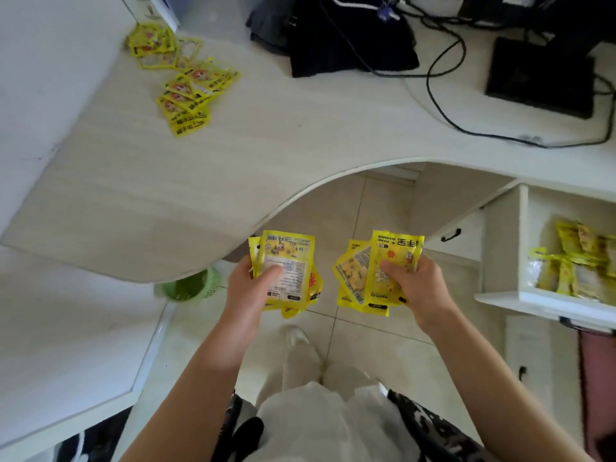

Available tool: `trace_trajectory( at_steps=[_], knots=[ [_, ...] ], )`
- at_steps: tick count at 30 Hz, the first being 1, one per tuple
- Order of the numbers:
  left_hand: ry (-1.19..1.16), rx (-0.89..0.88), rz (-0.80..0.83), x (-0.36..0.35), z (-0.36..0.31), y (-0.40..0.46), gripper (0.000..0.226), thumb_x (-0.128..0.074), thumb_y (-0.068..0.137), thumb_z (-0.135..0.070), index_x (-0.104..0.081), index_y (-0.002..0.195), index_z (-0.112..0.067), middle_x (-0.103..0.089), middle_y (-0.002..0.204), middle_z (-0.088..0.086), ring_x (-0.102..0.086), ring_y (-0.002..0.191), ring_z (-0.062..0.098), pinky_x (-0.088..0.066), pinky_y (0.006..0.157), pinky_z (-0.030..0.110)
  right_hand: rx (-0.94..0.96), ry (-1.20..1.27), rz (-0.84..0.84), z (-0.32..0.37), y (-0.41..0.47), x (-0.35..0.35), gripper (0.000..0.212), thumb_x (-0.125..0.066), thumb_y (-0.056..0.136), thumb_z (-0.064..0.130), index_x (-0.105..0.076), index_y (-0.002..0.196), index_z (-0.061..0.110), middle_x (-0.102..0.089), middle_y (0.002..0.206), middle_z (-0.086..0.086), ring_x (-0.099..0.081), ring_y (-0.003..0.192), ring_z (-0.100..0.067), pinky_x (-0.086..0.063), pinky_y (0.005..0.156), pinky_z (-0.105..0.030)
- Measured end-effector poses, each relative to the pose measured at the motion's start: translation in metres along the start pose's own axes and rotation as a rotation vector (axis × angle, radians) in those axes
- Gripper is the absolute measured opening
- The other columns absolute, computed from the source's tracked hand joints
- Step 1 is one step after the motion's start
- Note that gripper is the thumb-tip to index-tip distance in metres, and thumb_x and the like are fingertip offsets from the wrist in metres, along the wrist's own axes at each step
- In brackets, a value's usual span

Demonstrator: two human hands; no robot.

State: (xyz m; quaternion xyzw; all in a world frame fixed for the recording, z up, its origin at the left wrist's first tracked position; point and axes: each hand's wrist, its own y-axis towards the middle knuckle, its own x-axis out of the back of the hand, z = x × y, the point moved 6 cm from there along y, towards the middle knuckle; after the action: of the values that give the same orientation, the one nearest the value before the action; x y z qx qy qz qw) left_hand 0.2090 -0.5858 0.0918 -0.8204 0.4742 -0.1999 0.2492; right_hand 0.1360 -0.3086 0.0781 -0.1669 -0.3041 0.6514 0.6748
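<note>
My left hand (253,288) grips a fanned stack of yellow hand-warmer packets (291,258), thumb pressed on the top one, whose printed back faces me. My right hand (416,285) grips a second stack of the same yellow packets (390,261), thumb on the front packet. Both stacks hang over the tiled floor, just in front of the desk's curved edge. More yellow packets (190,95) lie spread on the white desk (233,161) at the far left. An open drawer (533,298) at the right holds another heap of yellow packets (580,265).
A black bag (346,38), black cables (443,95) and a black box (540,78) sit at the back of the desk. A green basket (190,285) stands on the floor under the desk edge. My legs and a white shoe (296,338) are below.
</note>
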Motion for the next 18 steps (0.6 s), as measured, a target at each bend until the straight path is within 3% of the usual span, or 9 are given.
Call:
trace_trajectory(
  at_steps=[4,7,14,18],
  knots=[
    [0.051,-0.011,0.044,-0.051,0.016,-0.025,0.021,-0.067,0.082,-0.002,-0.068,0.101,-0.011,-0.075,0.086,0.006,-0.071,0.075,0.022,-0.057,0.065,0.035,-0.008,0.046,-0.054,-0.026,-0.016,0.061,0.014,-0.072,0.082,0.01,-0.068,0.095,0.016,-0.074,0.095,-0.01,-0.071,0.088,-0.031,-0.057,0.081,-0.052],
    [0.064,0.003,0.107,-0.101,0.034,-0.052,0.02,-0.066,0.084,-0.003,-0.067,0.102,-0.01,-0.075,0.092,0.01,-0.072,0.08,0.025,-0.058,0.071,0.04,-0.024,0.085,-0.093,-0.054,-0.029,0.118,0.019,-0.073,0.082,0.011,-0.069,0.101,0.014,-0.074,0.096,-0.009,-0.071,0.089,-0.03,-0.057,0.081,-0.054],
    [0.1,0.037,0.239,-0.21,0.082,-0.112,0.026,-0.07,0.078,-0.011,-0.067,0.103,-0.011,-0.075,0.098,0.012,-0.072,0.087,0.029,-0.057,0.079,0.045,-0.054,0.151,-0.206,-0.113,-0.067,0.245,0.022,-0.073,0.082,0.011,-0.067,0.103,0.011,-0.074,0.096,-0.008,-0.071,0.087,-0.025,-0.059,0.075,-0.042],
    [0.118,0.053,0.299,-0.268,0.1,-0.14,0.017,-0.065,0.086,-0.003,-0.067,0.101,-0.011,-0.074,0.094,0.011,-0.071,0.081,0.026,-0.057,0.073,0.04,-0.07,0.21,-0.273,-0.139,-0.082,0.306,0.018,-0.074,0.082,0.011,-0.066,0.098,0.015,-0.073,0.095,-0.006,-0.071,0.085,-0.023,-0.058,0.072,-0.037]
  ],
)
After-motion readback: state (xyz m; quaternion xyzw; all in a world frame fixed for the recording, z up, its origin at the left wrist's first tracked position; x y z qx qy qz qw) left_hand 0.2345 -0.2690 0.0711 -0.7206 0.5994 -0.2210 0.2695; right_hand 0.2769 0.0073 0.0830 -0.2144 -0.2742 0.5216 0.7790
